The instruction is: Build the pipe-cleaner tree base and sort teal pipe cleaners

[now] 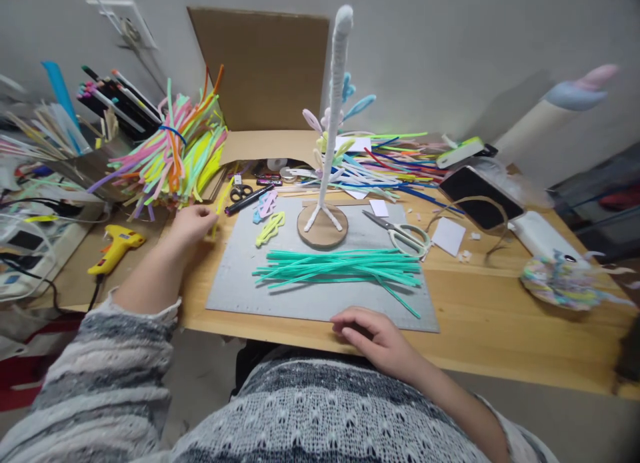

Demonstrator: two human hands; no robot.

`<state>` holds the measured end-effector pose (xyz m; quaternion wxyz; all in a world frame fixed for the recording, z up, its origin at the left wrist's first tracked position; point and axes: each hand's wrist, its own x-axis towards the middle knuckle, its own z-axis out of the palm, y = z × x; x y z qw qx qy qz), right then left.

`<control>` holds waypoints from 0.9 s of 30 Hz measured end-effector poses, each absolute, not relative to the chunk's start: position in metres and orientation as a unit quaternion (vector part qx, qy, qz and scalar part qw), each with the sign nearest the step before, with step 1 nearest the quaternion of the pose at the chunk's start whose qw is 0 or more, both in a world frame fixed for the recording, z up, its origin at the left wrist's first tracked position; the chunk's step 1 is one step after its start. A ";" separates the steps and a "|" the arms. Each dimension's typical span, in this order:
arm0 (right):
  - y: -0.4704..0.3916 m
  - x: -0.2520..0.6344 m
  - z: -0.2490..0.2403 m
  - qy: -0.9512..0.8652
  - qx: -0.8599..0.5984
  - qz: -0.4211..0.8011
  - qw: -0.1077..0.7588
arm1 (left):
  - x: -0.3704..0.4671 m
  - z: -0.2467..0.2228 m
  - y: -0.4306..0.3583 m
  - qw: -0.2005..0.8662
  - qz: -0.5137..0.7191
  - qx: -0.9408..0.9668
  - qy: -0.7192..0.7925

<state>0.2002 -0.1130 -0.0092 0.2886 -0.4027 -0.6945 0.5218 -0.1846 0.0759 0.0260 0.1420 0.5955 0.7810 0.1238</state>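
Note:
My left hand (193, 224) is at the table's left part, its fingers closed on a yellow pipe cleaner (223, 200) beside the multicolored bundle. My right hand (367, 331) rests at the front edge of the grey mat (300, 301), fingers loosely bent, thumb apart, holding nothing. Teal pipe cleaners (340, 270) lie in a loose pile across the mat. Behind them a white wrapped stem (334, 110) stands upright on a round cardboard base (323, 235). Yellow bent pieces (271, 230) lie left of the base.
Scissors (403, 235) lie on the mat's right edge. A yellow glue gun (116, 248) is at the left, below a big pipe cleaner bundle (175, 143). Cardboard (260, 70) leans on the wall. A phone (480, 195) and a pastel round piece (560, 283) are at the right.

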 end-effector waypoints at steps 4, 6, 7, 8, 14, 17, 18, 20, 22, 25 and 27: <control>-0.112 0.200 -0.009 -0.689 -0.404 0.528 0.290 | -0.179 0.008 0.098 0.110 0.187 0.648 0.730; -0.111 0.201 -0.009 -0.686 -0.402 0.531 0.292 | -0.182 -0.003 0.102 0.115 0.194 0.678 0.699; -0.111 0.201 -0.009 -0.686 -0.401 0.533 0.292 | -0.185 -0.007 0.102 0.123 0.196 0.689 0.687; -0.111 0.201 -0.009 -0.685 -0.399 0.536 0.291 | -0.189 -0.011 0.099 0.133 0.198 0.695 0.678; -0.109 0.200 -0.009 -0.689 -0.396 0.533 0.290 | -0.205 -0.012 0.053 0.181 0.184 0.711 0.654; -0.109 0.200 -0.009 -0.696 -0.396 0.525 0.287 | -0.204 -0.004 0.032 0.173 0.156 0.719 0.655; -0.109 0.200 -0.009 -0.698 -0.396 0.523 0.287 | -0.203 -0.002 0.027 0.171 0.151 0.716 0.660; -0.110 0.200 -0.010 -0.700 -0.395 0.520 0.289 | -0.201 0.004 0.021 0.180 0.156 0.707 0.666; -0.111 0.201 -0.010 -0.702 -0.393 0.519 0.289 | -0.200 0.007 0.020 0.184 0.174 0.691 0.677; -0.110 0.200 -0.009 -0.703 -0.396 0.517 0.287 | -0.197 0.008 0.026 0.145 0.194 0.660 0.711; -0.110 0.200 -0.009 -0.702 -0.399 0.516 0.285 | -0.194 0.008 0.032 0.125 0.193 0.655 0.720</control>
